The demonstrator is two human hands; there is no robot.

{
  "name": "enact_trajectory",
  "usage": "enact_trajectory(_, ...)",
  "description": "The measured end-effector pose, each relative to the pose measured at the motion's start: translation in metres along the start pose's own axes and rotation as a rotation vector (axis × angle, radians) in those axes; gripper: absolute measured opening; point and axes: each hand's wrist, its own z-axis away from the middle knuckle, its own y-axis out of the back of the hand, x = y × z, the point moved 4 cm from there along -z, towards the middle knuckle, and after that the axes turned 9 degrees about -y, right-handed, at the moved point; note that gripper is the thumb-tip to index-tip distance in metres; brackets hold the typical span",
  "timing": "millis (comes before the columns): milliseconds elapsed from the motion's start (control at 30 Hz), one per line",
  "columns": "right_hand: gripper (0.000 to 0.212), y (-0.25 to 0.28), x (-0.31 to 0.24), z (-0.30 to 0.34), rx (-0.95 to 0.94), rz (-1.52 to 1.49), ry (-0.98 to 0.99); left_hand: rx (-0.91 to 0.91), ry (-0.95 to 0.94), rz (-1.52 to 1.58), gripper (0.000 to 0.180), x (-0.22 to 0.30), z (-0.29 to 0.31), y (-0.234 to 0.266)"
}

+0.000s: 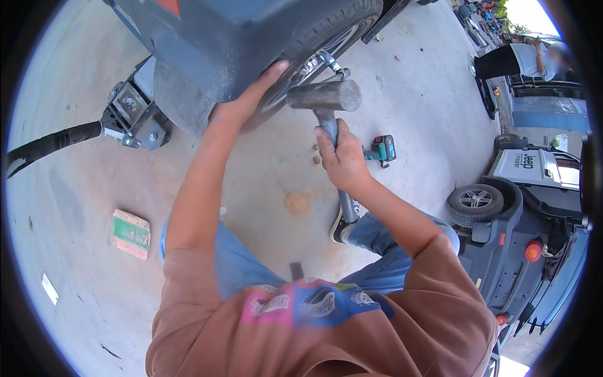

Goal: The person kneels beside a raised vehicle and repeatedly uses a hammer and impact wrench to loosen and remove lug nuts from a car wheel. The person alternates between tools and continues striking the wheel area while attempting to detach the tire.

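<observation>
My right hand point(346, 156) is closed around the handle of a hammer point(323, 95). Its thick cylindrical head is raised in front of the wheel, slightly blurred. The lower handle reaches down past my wrist. Against the tyre point(267, 108) and the dark bumper point(226, 47) rests my left hand point(248, 97), with one finger or thumb stretched along the tyre; its other fingers are hidden. From the shiny wheel rim point(309, 65) a metal wrench-like piece point(327, 60) sticks out just beyond the hammer head. Whether hammer and metal piece touch, I cannot tell.
A teal-and-black cordless power tool point(382, 149) lies right of my hand, with small metal pieces point(316, 160) nearby. A floor jack point(132, 110) stands left at the vehicle. A green-and-tan box point(132, 234) lies on the floor. Another vehicle point(502, 232) and a person point(518, 61) are at right.
</observation>
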Motion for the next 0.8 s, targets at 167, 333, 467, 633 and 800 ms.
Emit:
enact_trajectory(167, 0.04, 0.015, -0.016, -0.009, -0.172, -0.041, -0.145, 0.049, 0.014, 0.013, 0.058, -0.007, 0.008, -0.002)
enact_trajectory(333, 0.031, 0.076, -0.064, 0.015, 0.071, -0.385, -0.054, 0.092, 0.024, 0.049, 0.061, -0.016, 0.009, 0.007)
enact_trajectory(467, 0.025, 0.079, -0.046, 0.015, 0.381, -0.556, 0.339, 0.018, 0.021, -0.052, 0.063, 0.006, -0.005, 0.003)
enact_trajectory(633, 0.037, 0.008, 0.026, -0.022, 0.041, -0.067, -0.149, -0.017, 0.046, 0.071, 0.068, 0.0, -0.005, -0.008)
enact_trajectory(800, 0.04, 0.063, -0.01, -0.012, -0.093, -0.327, -0.448, -0.01, 0.093, -0.014, 0.078, -0.004, -0.012, -0.009)
